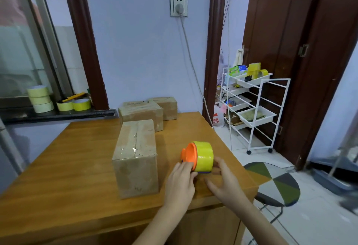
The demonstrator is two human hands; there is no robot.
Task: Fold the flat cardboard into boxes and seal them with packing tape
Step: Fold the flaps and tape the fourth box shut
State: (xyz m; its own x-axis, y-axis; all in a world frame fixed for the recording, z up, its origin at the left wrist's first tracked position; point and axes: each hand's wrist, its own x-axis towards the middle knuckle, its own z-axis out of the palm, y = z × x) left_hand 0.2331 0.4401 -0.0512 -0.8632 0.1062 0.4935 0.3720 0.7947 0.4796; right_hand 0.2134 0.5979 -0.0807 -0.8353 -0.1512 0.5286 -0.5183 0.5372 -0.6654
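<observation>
Head view shows both hands at the tape dispenser (199,156), which sits on the tabletop (77,157) just right of the nearest sealed box (135,157). Left hand (181,179) curls its fingers against the orange side; right hand (224,181) touches the base, fingers fairly straight. Judging by this, steady the dispenser with both hands and find the tape end before lifting.

Home room: wooden table (81,167), wall socket (178,4), wheeled storage rack (257,109), doors.
</observation>
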